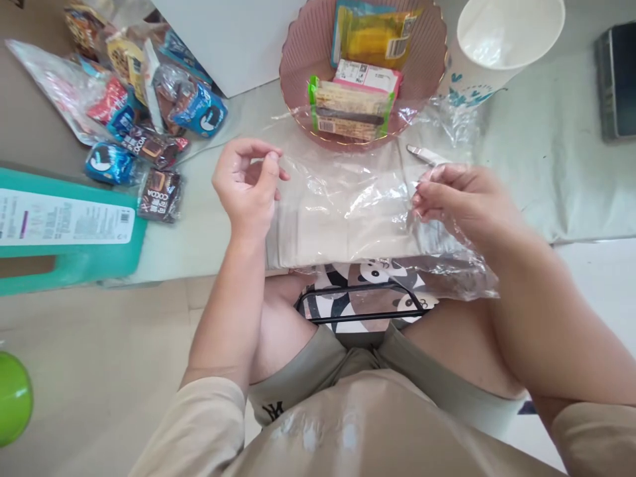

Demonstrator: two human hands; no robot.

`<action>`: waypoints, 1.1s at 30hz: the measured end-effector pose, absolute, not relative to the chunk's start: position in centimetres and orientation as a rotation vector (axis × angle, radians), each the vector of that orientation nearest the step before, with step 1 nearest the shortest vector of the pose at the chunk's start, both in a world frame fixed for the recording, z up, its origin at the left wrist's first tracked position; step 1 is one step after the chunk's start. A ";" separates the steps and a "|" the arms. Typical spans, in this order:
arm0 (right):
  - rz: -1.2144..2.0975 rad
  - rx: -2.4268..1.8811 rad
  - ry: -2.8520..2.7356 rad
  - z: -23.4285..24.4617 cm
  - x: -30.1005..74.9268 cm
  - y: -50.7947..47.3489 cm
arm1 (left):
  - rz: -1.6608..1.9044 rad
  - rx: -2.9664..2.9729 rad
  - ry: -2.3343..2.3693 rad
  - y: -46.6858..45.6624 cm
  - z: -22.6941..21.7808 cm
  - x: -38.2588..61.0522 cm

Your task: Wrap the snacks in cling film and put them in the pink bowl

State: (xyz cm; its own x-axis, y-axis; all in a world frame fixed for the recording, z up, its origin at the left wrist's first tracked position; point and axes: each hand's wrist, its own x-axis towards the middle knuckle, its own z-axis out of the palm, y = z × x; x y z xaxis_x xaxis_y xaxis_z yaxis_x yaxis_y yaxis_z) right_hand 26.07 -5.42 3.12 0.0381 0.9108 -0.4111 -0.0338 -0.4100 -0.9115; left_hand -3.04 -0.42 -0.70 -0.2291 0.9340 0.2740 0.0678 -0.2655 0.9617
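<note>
A large clear plastic bag (342, 192) is spread between my two hands over the table's front edge, its crumpled lower part hanging toward my lap. My left hand (251, 182) pinches the bag's left edge between thumb and fingers. On the other side, my right hand (460, 195) has its fingertips closed on the bag. A slim whitish tool with a metal tip (424, 156) sticks out just beyond the right fingers; whether that hand also grips it I cannot tell. Behind the bag stands a pink ribbed bowl (303, 73) holding several wrapped snacks (352, 109).
Several packaged snacks (161, 142) lie heaped at the left, behind a teal bottle (134, 232) on its side. A white paper cup (487, 73) stands right of the bowl, with a dark phone (616, 83) farther right. A white box (233, 40) is at the back.
</note>
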 end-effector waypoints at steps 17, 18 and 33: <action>1.025 -1.773 -0.927 1.3 27.3 -3.2 | 0.972 1.175 1.416 -0.6 -0.5 -3.3; 1.042 -1.763 -0.943 1.3 27.2 -3.3 | 0.959 1.172 1.405 -0.5 -0.7 -3.4; 1.045 -1.727 -1.033 1.4 27.3 -3.5 | 0.990 1.107 1.302 -0.1 -1.2 -4.4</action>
State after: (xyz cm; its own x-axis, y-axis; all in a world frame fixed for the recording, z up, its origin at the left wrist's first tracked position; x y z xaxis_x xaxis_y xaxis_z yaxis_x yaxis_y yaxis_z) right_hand 27.25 -3.55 1.36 0.3106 0.9230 -0.2274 0.2160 -0.3015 -0.9287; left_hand -4.45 -0.08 -1.17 0.0448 0.9756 -0.2148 0.0540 0.2123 0.9757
